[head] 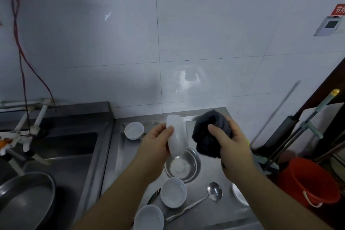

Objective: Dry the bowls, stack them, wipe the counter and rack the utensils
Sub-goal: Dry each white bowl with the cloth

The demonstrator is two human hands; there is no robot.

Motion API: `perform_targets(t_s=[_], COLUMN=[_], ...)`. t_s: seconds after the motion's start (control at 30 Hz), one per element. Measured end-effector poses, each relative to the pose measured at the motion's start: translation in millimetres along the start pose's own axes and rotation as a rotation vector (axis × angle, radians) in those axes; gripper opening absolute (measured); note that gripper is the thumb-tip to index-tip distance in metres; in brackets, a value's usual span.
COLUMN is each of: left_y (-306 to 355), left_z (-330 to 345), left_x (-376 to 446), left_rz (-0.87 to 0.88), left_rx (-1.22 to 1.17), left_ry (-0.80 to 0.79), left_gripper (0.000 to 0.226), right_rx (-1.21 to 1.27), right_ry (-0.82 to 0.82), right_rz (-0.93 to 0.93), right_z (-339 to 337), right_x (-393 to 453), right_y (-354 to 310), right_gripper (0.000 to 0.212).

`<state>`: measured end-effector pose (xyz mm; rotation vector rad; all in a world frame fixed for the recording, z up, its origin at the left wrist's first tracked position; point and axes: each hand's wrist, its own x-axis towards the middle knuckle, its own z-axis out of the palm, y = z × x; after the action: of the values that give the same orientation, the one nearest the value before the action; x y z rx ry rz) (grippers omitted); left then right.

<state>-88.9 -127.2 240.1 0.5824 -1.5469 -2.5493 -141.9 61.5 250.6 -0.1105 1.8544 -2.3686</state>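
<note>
My left hand [155, 141] holds a white bowl [175, 134] on edge above the steel counter [222, 213]. Beside it, my right hand [228, 140] grips a bunched dark cloth [207, 130], a little apart from that bowl. Below the held bowl sits a steel bowl [183, 165]. White bowls stand on the counter: one at the back [134, 130], one in the middle [173, 192], one at the front [149, 217], and one at the right edge [239, 195], partly hidden by my right arm. A steel ladle [213, 192] lies near the front. A dark utensil [155, 195] lies left of the middle bowl.
A sink [61, 153] lies to the left with a large metal pan [26, 198] in it and white pipes above. A red bucket [308, 181] and mop handles [298, 129] stand right of the counter. The tiled wall rises behind.
</note>
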Motion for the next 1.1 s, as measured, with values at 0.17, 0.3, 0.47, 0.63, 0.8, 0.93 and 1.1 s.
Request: perform_targets(t_s=[0.17,0.3,0.47,0.63,0.8,0.93,1.1], left_y=[-3.1,-1.6,-4.6,-4.1,0.4,-5.3,7.4], left_z=[2.5,-5.8,-4.8,-1.0,8.4,21.2,17.1], left_x=[-9.7,-19.9,-27.1,-30.1,-29.6,-28.0,-19.7], left_rz=[-0.014,-0.077,-0.079,-0.028,0.099,0.132,0.018], left_rx=[0.101,0.102,0.034,-0.092,-0.151,-0.113,-0.088], left_ry=[-0.326,-0.46,-0.507,-0.41,-0.308,-0.315,-0.375], left_gripper=[0.03,0.04,0.037,0.021,0.025,0.023,0.039], right_rx=[-0.74,-0.888,-0.476,-0.096,0.295,0.444,0.367], right_ry=[-0.396,-0.562,-0.475,-0.208,-0.022,-0.018,0.017], right_rz=[-0.73,-0.756,-0.349,-0.017,0.296,0.456,0.441], right_z=[10.2,5.2,9.6,20.7,27.1,30.3,14.9], right_x=[-6.3,8.9,24.6,21.1,6.9,0.8,12.1], right_y=[-20.2,-27.0,-31.6,-20.2,-2.3,6.2,2.5], right_gripper=[0.048,0.047,0.032,0.034,0.028,0.04,0.038])
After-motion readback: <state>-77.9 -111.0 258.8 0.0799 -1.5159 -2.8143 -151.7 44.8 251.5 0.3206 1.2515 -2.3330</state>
